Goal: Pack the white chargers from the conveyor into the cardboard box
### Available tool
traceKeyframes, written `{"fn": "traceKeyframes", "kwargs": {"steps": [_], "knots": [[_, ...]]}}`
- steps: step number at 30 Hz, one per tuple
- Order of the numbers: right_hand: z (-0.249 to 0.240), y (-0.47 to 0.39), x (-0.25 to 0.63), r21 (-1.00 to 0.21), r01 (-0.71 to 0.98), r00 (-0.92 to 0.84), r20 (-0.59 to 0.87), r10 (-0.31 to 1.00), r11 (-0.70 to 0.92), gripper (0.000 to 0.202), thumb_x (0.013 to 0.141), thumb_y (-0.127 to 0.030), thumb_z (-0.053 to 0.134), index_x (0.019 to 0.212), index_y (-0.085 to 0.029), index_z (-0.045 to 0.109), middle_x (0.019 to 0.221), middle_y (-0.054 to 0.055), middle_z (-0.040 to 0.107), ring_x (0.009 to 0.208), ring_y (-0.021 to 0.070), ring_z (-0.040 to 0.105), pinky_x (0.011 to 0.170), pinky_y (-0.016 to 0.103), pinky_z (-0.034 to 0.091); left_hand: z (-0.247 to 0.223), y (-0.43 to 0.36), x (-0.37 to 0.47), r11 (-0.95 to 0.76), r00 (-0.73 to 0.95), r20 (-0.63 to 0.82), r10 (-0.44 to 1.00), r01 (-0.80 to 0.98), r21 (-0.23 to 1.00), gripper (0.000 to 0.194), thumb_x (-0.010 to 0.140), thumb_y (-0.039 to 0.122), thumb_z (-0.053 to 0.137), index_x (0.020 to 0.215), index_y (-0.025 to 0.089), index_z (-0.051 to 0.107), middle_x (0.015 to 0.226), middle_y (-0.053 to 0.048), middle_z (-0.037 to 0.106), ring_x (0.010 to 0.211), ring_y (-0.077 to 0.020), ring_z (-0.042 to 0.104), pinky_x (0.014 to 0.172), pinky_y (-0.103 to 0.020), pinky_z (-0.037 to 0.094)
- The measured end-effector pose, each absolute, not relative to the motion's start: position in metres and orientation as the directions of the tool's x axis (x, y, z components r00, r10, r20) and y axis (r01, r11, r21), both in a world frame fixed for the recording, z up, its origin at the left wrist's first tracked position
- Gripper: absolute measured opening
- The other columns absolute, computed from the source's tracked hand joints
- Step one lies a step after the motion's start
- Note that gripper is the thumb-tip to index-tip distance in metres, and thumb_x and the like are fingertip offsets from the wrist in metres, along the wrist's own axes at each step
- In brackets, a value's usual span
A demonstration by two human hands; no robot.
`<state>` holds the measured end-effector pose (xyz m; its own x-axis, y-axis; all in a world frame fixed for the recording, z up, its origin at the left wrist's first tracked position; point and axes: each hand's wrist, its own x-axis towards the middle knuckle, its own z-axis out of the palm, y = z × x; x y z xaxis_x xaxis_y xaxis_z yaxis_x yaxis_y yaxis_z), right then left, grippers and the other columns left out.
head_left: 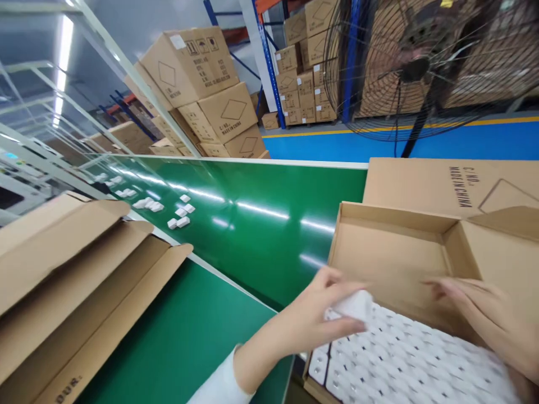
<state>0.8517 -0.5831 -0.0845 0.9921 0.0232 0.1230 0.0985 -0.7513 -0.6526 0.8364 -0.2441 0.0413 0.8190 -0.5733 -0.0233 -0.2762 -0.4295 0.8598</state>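
My left hand [326, 314] is closed around a small white block-shaped piece [352, 307], held over the near left part of an open cardboard box [391, 238]. Rows of similar white pieces [404, 359] fill the near part of that box, packed tightly together. Above the box's right side hovers my right hand [475, 308], blurred by motion; its fingers point left and I see nothing in them. The far part of the box shows bare cardboard.
A green conveyor belt [252, 224] runs away to the left, carrying several loose white pieces [181, 216]. Folded cardboard boxes [105, 269] lie at left. Beyond the belt stand stacked cartons [219, 112] and a large fan [416, 67]. Another carton [421, 182] borders the open box.
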Motion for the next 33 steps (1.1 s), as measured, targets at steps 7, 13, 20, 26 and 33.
{"fn": "traceKeyframes", "kwargs": {"steps": [7,13,20,26,33], "knots": [[-0.047,-0.571,0.839,-0.918,-0.042,0.981,0.037,-0.191,-0.394,0.04,0.09,-0.059,0.028,0.094,-0.036,0.061,0.076,0.0,0.062,0.083,0.0265,0.058,0.092,0.045,0.039,0.016,-0.384,0.887,-0.542,0.616,-0.059,-0.785,-0.638,0.547,0.031,0.08,0.018,0.053,0.111,0.016,0.057,0.104,-0.01,0.054,0.089,-0.0231,0.061,0.076,-0.034,0.051],[-0.04,-0.566,0.838,-0.937,-0.103,0.928,0.029,-0.371,-0.333,0.032,0.09,-0.056,0.036,0.096,-0.03,0.055,0.068,-0.003,0.049,0.066,0.018,0.05,0.062,0.029,0.042,-0.002,-0.434,0.881,-0.511,0.442,-0.296,-0.847,-0.52,0.684,0.054,0.088,0.042,0.032,0.127,0.005,0.045,0.111,-0.022,0.061,0.095,-0.0351,0.062,0.071,-0.044,0.051],[-0.04,-0.568,0.839,-0.923,-0.104,0.949,0.019,-0.314,-0.371,0.036,0.088,-0.059,0.038,0.093,-0.029,0.057,0.069,-0.002,0.052,0.076,0.0207,0.051,0.077,0.032,0.04,0.011,-0.374,0.881,-0.44,0.584,-0.172,-0.793,-0.355,0.825,0.061,0.091,0.057,0.027,0.138,0.019,0.037,0.137,-0.012,0.049,0.126,-0.0267,0.046,0.1,-0.043,0.043],[-0.053,-0.575,0.84,-0.881,-0.117,0.956,0.026,-0.292,-0.459,0.034,0.087,-0.059,0.036,0.088,-0.032,0.057,0.075,-0.001,0.055,0.086,0.0241,0.055,0.091,0.038,0.037,0.007,-0.236,0.888,-0.242,0.999,-0.025,0.037,0.033,0.97,0.05,0.096,0.044,0.019,0.132,0.019,0.043,0.143,-0.009,0.043,0.133,-0.02,0.038,0.111,-0.04,0.032],[-0.056,-0.578,0.841,-0.763,-0.085,0.958,0.115,-0.264,-0.64,0.033,0.087,-0.059,0.031,0.078,-0.037,0.055,0.079,-0.001,0.061,0.096,0.0251,0.06,0.093,0.04,0.045,-0.049,-0.247,0.873,-0.227,0.938,-0.339,-0.069,0.316,0.921,0.06,0.095,0.052,0.013,0.146,0.021,0.023,0.152,-0.006,0.024,0.14,-0.0235,0.02,0.11,-0.046,0.03]]}}
